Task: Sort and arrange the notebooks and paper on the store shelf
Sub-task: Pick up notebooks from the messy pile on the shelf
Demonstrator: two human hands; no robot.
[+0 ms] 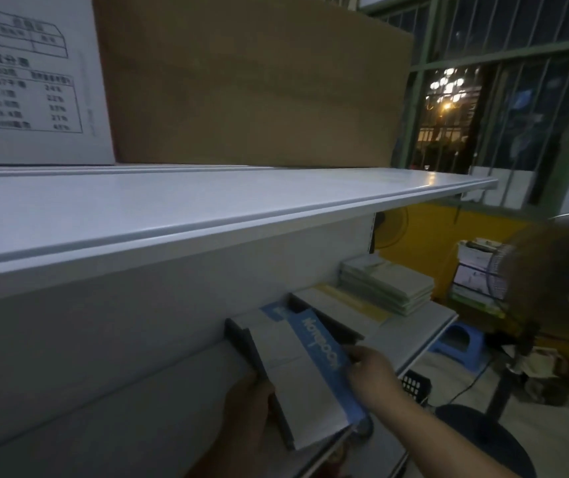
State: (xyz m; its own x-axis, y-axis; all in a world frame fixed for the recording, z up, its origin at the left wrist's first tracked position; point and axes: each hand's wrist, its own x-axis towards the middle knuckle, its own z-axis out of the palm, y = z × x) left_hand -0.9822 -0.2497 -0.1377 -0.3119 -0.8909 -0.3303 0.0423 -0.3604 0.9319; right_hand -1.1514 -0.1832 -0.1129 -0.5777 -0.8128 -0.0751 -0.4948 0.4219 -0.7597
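A person at a store shelf holds a stack of notebooks (pixel 296 374) with both hands, just in front of the lower shelf (pixel 410 329). The top cover is grey with a blue band that reads "Notebook". The left hand (pixel 248 398) wraps around the stack's dark near-left edge and appears to take the weight. The right hand (pixel 369 370) pinches the blue band on the opposite side, probably to keep the covers square while the stack is lined up.

The stack tilts, with its far end against the back of the lower shelf, which suggests it is being fitted into a place there and has not been put down yet. Just beyond the stack to the right lies a flat pile with a yellow stripe (pixel 341 305). Further right of the stack a pile of pale green notebooks (pixel 386 281) sits squared up, so that end of the row seems done.

Above the stack runs the upper shelf (pixel 207 201), which carries a brown cardboard box (pixel 252 81) and a white printed carton (pixel 28 81). To the right of the stack, off the shelving, stand a fan (pixel 551 288), a blue stool (pixel 458 343) and a black basket (pixel 414 386).
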